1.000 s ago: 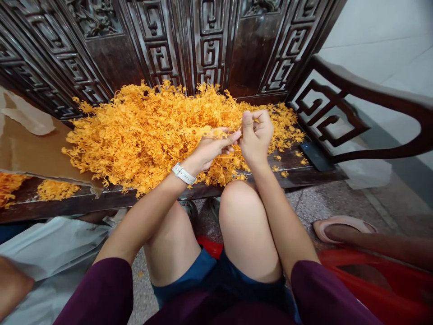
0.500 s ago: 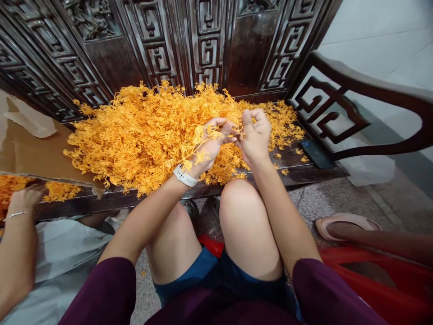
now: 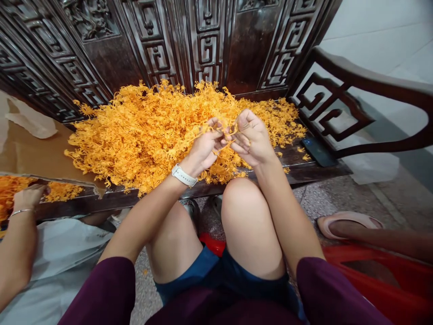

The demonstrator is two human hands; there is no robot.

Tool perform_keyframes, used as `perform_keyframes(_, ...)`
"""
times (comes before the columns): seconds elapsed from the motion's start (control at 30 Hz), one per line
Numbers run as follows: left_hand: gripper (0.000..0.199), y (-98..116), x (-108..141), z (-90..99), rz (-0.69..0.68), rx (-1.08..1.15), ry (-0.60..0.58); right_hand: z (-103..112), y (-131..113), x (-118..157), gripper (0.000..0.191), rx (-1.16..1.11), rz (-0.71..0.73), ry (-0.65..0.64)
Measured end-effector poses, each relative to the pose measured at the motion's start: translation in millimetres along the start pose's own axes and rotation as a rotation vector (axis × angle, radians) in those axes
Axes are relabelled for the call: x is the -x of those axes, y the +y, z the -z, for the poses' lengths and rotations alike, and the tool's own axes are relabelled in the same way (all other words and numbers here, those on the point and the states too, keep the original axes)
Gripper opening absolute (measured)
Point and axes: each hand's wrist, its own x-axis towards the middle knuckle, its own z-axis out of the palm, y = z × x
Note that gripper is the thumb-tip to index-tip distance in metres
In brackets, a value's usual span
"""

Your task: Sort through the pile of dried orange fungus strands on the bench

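Note:
Both hands meet over a heap of orange, branching plastic-looking sprigs (image 3: 135,140) piled on a dark wooden bench (image 3: 292,170). My left hand (image 3: 206,146), with a white watch band (image 3: 183,175) at its wrist, pinches one thin orange sprig (image 3: 221,125). Close against it on the right, my right hand (image 3: 254,137) has its fingers curled on the other end of that sprig. The exact points where the fingertips grip are partly hidden and slightly blurred.
Behind the heap rises the carved bench back (image 3: 250,54), with a curved armrest (image 3: 382,90) at right. A phone (image 3: 320,151) lies by it. Cardboard (image 3: 43,144) stands at left, beside another person's hand (image 3: 29,198). A red plastic stool (image 3: 399,280) is at lower right.
The sprig that hung over my left wrist is now up between the fingers of both hands. My right hand has turned, its fingers opening downward; my left has shifted slightly.

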Motion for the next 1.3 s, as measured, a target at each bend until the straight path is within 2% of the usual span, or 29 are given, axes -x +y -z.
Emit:
perform_keyframes(0.07,0.026,5.9,-3.1,3.5,-0.015,-0.002,-0.035,-2.4,-3.4,3.2,0.041,-0.030,-0.047,-0.038)
perform_keyframes(0.2,0.025,15.0,-5.0,4.4,-0.060,-0.062,-0.067,-4.2,-3.7,2.4,0.038,-0.114,-0.107,-0.032)
perform_keyframes(0.3,0.024,18.2,-2.9,0.9,0.007,-0.062,-0.118,1.0,0.9,-1.9,0.037,-0.198,-0.112,-0.069)
perform_keyframes(0.37,0.024,20.3,-1.6,1.2,0.079,-0.074,-0.167,7.2,5.0,-3.6,0.038,-0.245,-0.106,-0.155)
perform_keyframes(0.43,0.021,22.2,-0.9,5.4,0.134,-0.117,-0.239,14.4,8.6,-3.3,0.039,-0.291,-0.100,-0.311)
perform_keyframes(0.5,0.018,22.5,-0.4,11.9,0.173,-0.169,-0.342,21.3,10.4,-1.5,0.038,-0.315,-0.102,-0.478)
perform_keyframes(0.57,0.016,20.8,0.9,17.5,0.204,-0.216,-0.451,26.1,9.6,0.6,0.037,-0.300,-0.101,-0.554)
perform_keyframes(0.63,0.017,18.8,2.6,19.8,0.212,-0.251,-0.495,27.9,6.8,1.0,0.037,-0.256,-0.095,-0.483)
perform_keyframes(0.7,0.019,18.9,3.2,19.8,0.176,-0.252,-0.466,27.9,3.9,-1.8,0.036,-0.204,-0.083,-0.306)
perform_keyframes(0.8,0.019,25.1,-0.9,21.2,0.087,-0.279,-0.351,29.5,5.1,-11.3,0.032,-0.117,-0.105,-0.027)
perform_keyframes(0.93,0.017,35.1,-14.4,33.8,-0.100,-0.494,-0.152,37.8,21.1,-20.5,0.020,0.062,-0.233,0.186)
perform_keyframes(1.0,0.018,37.8,-20.8,42.4,-0.208,-0.571,-0.108,40.5,30.3,-19.1,0.018,0.255,-0.308,0.185)
perform_keyframes(1.07,0.019,39.7,-25.5,49.7,-0.264,-0.607,-0.081,41.0,35.7,-16.0,0.022,0.420,-0.417,0.049)
perform_keyframes(1.13,0.019,41.4,-29.0,54.6,-0.269,-0.618,-0.055,41.4,36.0,-15.3,0.026,0.409,-0.474,-0.094)
perform_keyframes(1.17,0.018,42.2,-30.5,56.2,-0.265,-0.616,-0.039,42.5,34.5,-16.6,0.027,0.326,-0.441,-0.102)
perform_keyframes(1.2,0.018,42.9,-31.9,57.4,-0.262,-0.609,-0.025,44.6,32.4,-18.9,0.029,0.214,-0.368,-0.060)
perform_keyframes(1.3,0.019,43.5,-34.4,59.4,-0.257,-0.587,-0.033,55.3,26.8,-27.2,0.040,-0.109,-0.090,0.192)
